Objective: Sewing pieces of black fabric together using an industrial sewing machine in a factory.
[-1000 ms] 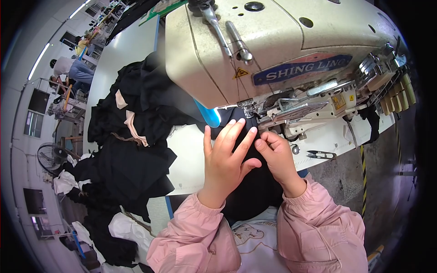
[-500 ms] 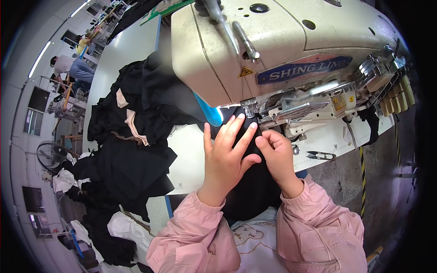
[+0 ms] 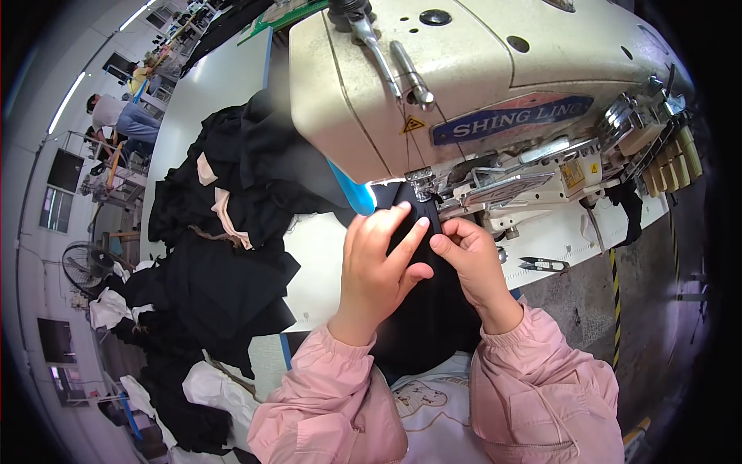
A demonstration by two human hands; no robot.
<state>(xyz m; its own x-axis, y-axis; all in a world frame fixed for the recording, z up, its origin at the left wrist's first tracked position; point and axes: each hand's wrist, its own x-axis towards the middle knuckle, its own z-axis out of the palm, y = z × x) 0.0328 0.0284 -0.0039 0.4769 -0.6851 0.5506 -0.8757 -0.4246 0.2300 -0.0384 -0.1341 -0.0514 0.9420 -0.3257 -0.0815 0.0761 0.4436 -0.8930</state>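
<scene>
Black fabric runs from my lap up under the presser foot of a cream sewing machine. On its left part rests my left hand, its fingers apart and slightly bent, the fingertips just short of the foot. My right hand pinches the fabric's right edge between thumb and curled fingers, close below the foot. A blue guard piece, lit by the machine's lamp, stands just beyond my left fingers.
Black fabric pieces with pale strips are heaped on the white table at left. Thread snips lie right of my right hand. White cloth scraps hang at lower left. Two people work far off; a fan stands at left.
My left hand has drawn back slightly from the presser foot, and its fingers are more bent. The right hand keeps its pinch, barely shifted. A lever on the machine's head has moved.
</scene>
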